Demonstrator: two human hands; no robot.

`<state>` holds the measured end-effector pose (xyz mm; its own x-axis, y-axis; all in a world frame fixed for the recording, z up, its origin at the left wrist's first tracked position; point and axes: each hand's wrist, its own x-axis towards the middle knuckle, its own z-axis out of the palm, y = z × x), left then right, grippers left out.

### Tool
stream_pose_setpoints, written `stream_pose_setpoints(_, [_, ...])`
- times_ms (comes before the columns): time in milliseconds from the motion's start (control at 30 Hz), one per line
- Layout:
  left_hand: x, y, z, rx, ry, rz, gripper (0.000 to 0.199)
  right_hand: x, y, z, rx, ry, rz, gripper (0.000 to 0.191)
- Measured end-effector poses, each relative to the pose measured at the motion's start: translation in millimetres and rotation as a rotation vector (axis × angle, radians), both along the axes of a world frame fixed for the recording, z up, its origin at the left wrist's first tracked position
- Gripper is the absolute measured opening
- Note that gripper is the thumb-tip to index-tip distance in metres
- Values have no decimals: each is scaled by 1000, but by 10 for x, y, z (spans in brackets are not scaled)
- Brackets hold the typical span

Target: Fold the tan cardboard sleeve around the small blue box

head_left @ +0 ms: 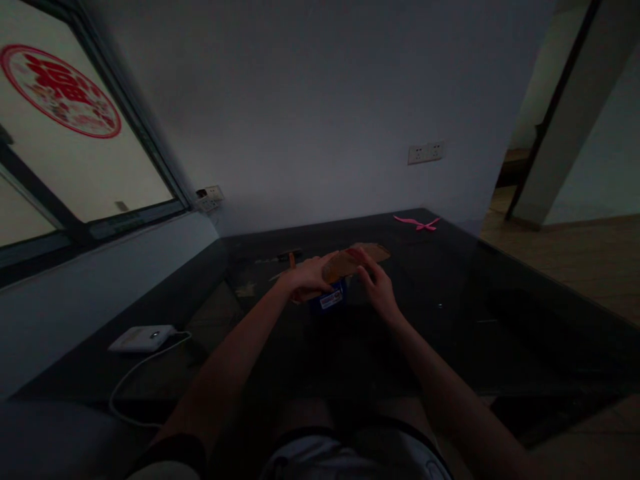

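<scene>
Frame centre: left hand (309,279) is gripping the cardboard piece (350,261) over a blue box (329,298); right hand (377,285) is pinching its near edge. Best keeping both grips low, steady on the dark surface (450,313).

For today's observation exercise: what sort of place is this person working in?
Probably a room in a home or small office: a dark glass table stands in a corner, with wall sockets and a window bearing a red paper decoration.

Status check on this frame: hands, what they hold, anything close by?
Left hand grips brown cardboard piece over blue item. Right hand touches the cardboard's edge. Screwdriver-like tool lies just behind.
</scene>
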<state>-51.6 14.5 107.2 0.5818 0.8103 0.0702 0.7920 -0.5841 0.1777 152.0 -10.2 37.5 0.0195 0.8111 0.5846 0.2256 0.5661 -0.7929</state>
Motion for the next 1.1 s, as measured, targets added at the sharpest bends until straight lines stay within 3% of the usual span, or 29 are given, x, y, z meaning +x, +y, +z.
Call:
stream_pose_setpoints(100, [-408,89,165,7,12,58,103,-18,-41,28,27,-27,-26,51])
stream_pose_setpoints(200, [-948,203,254,-15,42,196,106,-62,-57,3,10,-68,18,49])
stream_pose_setpoints(333, [-1643,335,182,-95,14,415,110,-129,-81,-55,2,-185,96,45])
stream_pose_setpoints(467, [-2095,406,35,-162,-76,525,112,-161,-96,-97,-21,-257,138,40])
stream_pose_setpoints(633, [-2278,404,-42,-229,-210,605,111,-165,-62,-157,-76,-290,120,39])
stream_pose_setpoints(733, [-2292,395,-42,-244,-216,579,101,-169,-51,-177,-91,-308,118,38])
stream_pose_setpoints(933, [-2358,423,-90,101,59,601,89,-197,-70,-183,-90,-350,136,36])
stream_pose_setpoints(1100, [-2442,420,-251,171,132,647,71,-224,-60,-225,-100,-365,154,37])
